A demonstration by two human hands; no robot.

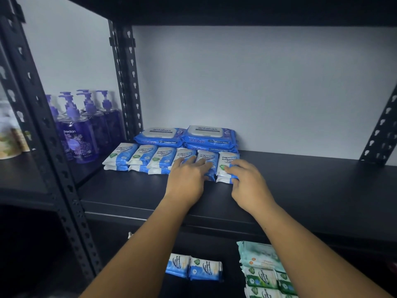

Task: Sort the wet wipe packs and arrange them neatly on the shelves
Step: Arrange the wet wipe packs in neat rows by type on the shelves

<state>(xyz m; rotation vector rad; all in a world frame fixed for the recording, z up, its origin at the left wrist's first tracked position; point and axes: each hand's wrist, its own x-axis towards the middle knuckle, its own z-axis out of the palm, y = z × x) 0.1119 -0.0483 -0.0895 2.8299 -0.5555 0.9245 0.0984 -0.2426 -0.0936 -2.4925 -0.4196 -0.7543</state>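
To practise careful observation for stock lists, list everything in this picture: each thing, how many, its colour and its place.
small wipe packs: six stacks in a row, blue and white, front of the shelf
antabax packs: two stacks, blue, behind that row
pump bottles: several, purple, neighbouring bay on the left
loose small packs: two, blue and white, lower level
green packs: count unclear, green and white, lower right
teal packs: count unclear, pale teal, atop the green packs
shelf rack: one, black, around everything
wall: one, white, behind the rack
left hand: one, resting on the fourth and fifth stacks
right hand: one, fingers curled on the sixth stack
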